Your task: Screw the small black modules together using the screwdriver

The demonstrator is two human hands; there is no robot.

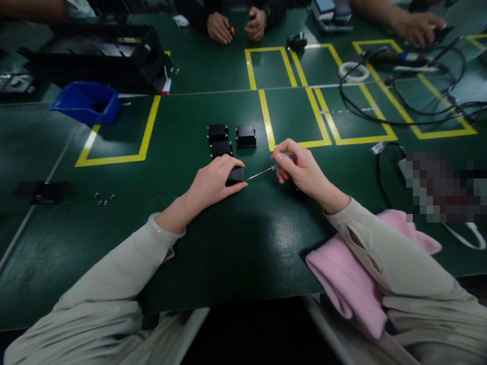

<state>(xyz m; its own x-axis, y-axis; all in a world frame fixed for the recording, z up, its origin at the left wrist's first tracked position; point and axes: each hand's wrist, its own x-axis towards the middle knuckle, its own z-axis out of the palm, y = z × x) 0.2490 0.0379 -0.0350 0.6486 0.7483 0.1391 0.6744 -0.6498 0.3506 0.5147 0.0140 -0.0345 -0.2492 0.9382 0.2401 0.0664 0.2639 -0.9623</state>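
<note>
My left hand (218,178) is closed around a small black block-shaped part (235,176), holding it against the green table. In my right hand (294,165) is a screwdriver (262,173) with a clear handle, its fingers wrapped round the grip. The thin shaft points left, and its tip meets the right side of the black part beside my left thumb. Just beyond my left hand sit three similar black parts with small silver screws at their sides: one at the back (217,132), one nearer (221,148) and one to the right (246,136).
Loose screws (103,199) and a dark part (43,191) lie to the left. Farther back are a blue bin (87,103) and a black rack (99,56). Cables (399,119) and a white ring (353,72) occupy the right, above a pink cloth (346,274). Co-workers' hands (236,26) are across the table.
</note>
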